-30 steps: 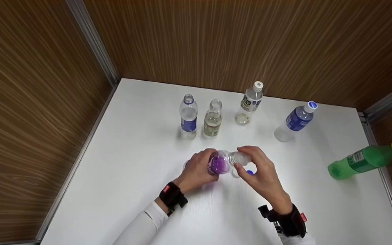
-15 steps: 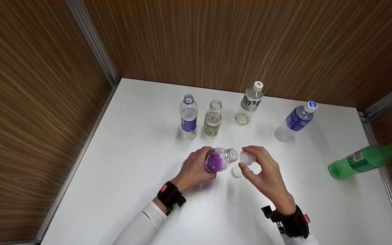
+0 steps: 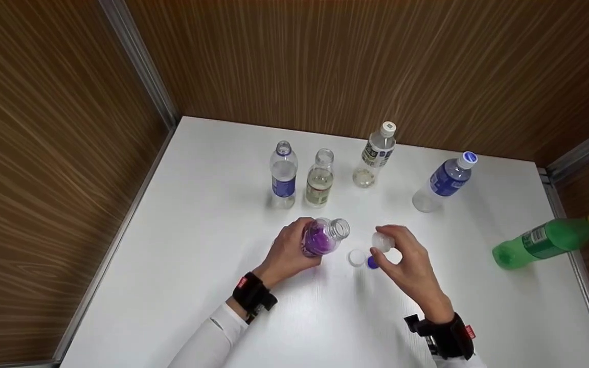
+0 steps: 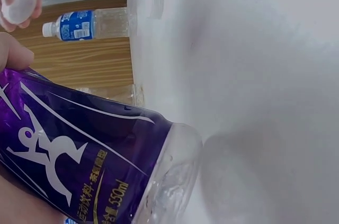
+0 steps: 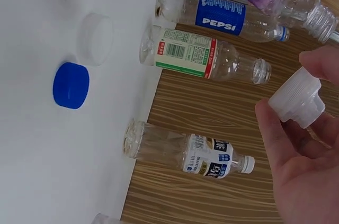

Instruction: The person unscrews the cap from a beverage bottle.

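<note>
My left hand (image 3: 289, 249) grips a bottle with a purple label (image 3: 317, 240), tilted so its uncapped mouth points up and to the right. The left wrist view shows the dark purple label (image 4: 79, 150) with a white figure and the clear bottom end. To its right, my right hand (image 3: 411, 260) pinches a translucent white cap (image 5: 298, 97) between thumb and fingers, apart from the bottle. On the table between and below the hands lie a white cap (image 3: 356, 258) and a blue cap (image 5: 71, 85).
Behind the hands stand an uncapped Pepsi bottle (image 3: 284, 176) and an uncapped bottle with a green-and-red label (image 3: 319, 179). Farther right are a white-capped bottle (image 3: 375, 153), a blue-labelled capped bottle (image 3: 443, 183) and a green bottle with a yellow cap (image 3: 550, 239). Wood-grain panels (image 3: 325, 66) enclose the table.
The cap came off the bottle's mouth; my right hand has drawn it away to the right. My left hand has shifted the bottle slightly left and raised its mouth. More of the blue cap shows.
</note>
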The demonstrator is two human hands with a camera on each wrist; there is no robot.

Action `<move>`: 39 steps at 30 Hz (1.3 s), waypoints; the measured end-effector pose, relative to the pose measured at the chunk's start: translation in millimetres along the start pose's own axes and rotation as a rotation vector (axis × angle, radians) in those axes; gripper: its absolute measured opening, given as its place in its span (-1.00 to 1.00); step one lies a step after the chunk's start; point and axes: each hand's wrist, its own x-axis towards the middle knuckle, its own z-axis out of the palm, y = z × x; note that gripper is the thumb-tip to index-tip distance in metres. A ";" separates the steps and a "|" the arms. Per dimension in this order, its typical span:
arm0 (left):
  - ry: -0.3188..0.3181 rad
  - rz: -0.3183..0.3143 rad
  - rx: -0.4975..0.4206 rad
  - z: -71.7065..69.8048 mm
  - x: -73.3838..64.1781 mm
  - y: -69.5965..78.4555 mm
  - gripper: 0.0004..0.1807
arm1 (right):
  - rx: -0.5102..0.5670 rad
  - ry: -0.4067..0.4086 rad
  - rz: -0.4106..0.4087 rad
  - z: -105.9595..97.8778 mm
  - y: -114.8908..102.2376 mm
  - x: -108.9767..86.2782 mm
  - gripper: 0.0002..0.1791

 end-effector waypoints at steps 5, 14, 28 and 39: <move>0.005 -0.015 -0.023 -2.2 -0.9 0.3 -0.20 | -0.036 0.011 0.007 -0.5 9.5 -6.4 -0.41; 0.040 -0.009 -0.068 -4.7 -1.4 -1.7 -0.22 | -0.075 -0.026 0.027 -3.8 22.6 -18.0 -0.41; 0.028 -0.033 -0.079 -5.1 -0.9 -0.7 -0.23 | -0.120 -0.099 0.125 -6.0 46.1 -29.7 -0.47; 0.012 -0.037 -0.089 -5.5 -1.3 -2.7 -0.21 | -0.151 -0.276 0.297 -7.3 52.0 -38.7 -0.55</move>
